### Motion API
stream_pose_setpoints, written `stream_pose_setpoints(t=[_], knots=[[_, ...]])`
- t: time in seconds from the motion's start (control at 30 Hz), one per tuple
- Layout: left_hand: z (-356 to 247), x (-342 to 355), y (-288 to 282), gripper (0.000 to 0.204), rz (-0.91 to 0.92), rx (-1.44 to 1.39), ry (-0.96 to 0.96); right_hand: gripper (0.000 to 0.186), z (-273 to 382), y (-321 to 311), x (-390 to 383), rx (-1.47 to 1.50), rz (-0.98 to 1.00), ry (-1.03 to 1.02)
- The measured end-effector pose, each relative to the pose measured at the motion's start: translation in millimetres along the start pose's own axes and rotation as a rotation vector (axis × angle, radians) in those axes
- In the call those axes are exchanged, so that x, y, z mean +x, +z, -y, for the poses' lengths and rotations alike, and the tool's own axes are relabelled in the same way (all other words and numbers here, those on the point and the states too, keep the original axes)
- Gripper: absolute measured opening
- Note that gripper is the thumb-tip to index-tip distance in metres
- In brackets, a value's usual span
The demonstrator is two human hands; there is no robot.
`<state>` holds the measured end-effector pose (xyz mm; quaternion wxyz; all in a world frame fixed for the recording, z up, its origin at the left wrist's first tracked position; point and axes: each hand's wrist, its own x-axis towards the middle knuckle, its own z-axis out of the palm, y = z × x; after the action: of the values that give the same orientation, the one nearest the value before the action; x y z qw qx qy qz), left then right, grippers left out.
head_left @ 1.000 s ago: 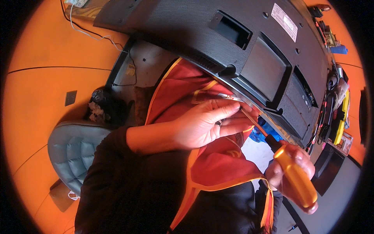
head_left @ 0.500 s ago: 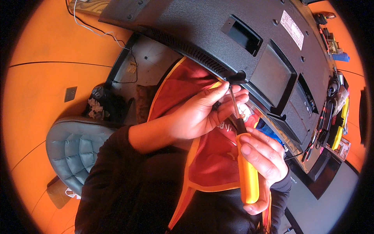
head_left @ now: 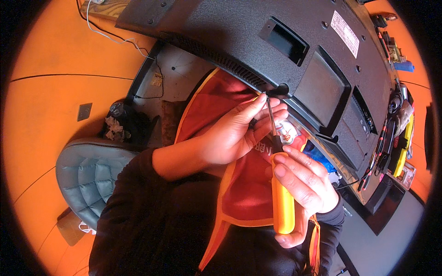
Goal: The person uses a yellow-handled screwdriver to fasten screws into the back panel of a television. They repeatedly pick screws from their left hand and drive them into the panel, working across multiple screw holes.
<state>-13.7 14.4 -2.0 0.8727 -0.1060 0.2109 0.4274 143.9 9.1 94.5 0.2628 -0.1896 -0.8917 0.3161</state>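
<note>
In my right hand (head_left: 315,188) is a screwdriver (head_left: 284,200) with a yellow handle, its fingers wrapped round the grip. The shaft points up and away, its tip close to the lower edge of a black flat-screen television (head_left: 216,27), whose back faces up. My left hand (head_left: 230,133) is beside that edge, thumb and fingertips pinched together around the screwdriver's tip. Whatever small dark thing may be in that pinch is too small to make out. Next to the fingertips the casing has a round notch (head_left: 279,90).
The television rests on a wooden-edged bench (head_left: 366,195). Cables and tools, including a yellow one (head_left: 406,145), lie along its right side. At left stands a grey padded chair (head_left: 94,177), near a dark bag (head_left: 119,124). My red apron (head_left: 248,198) hangs below my hands.
My right hand and the screwdriver have shifted slightly left and up, with the handle more upright. My left fingertips have moved a little left and up. The television stays put.
</note>
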Motion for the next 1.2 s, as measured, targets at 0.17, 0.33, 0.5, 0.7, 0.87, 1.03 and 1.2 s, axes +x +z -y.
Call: stream_pose_setpoints(t=[0.17,0.33,0.5,0.7,0.87,1.03,1.2], knots=[[-0.8,3.1,-0.9,0.034,-0.007,0.14,0.063,0.07,-0.8,2.4,-0.6,-0.018,0.007,0.017],[-3.1,7.6,-3.3,0.031,-0.014,0.189,0.069,0.081,-4.8,6.1,-1.3,-0.031,0.021,-0.022],[-3.5,8.6,-5.0,0.029,-0.009,0.198,0.096,0.08,-5.7,6.1,-0.4,-0.018,0.052,0.009],[-5.7,7.5,-2.8,0.029,-0.01,0.173,0.088,0.08,-5.8,7.4,1.1,-0.022,0.062,0.03],[-8.0,3.3,-0.1,0.031,-0.007,0.2,0.083,0.081,-6.1,7.5,2.9,-0.02,0.054,0.043],[-6.7,4.5,-2.6,0.032,0.026,0.231,0.078,0.076,-4.8,6.6,5.3,0.009,0.003,0.062],[-4.9,7.6,-17.1,0.029,0.261,0.168,0.072,0.074,-5.1,3.4,8.1,0.036,-0.019,0.097]])
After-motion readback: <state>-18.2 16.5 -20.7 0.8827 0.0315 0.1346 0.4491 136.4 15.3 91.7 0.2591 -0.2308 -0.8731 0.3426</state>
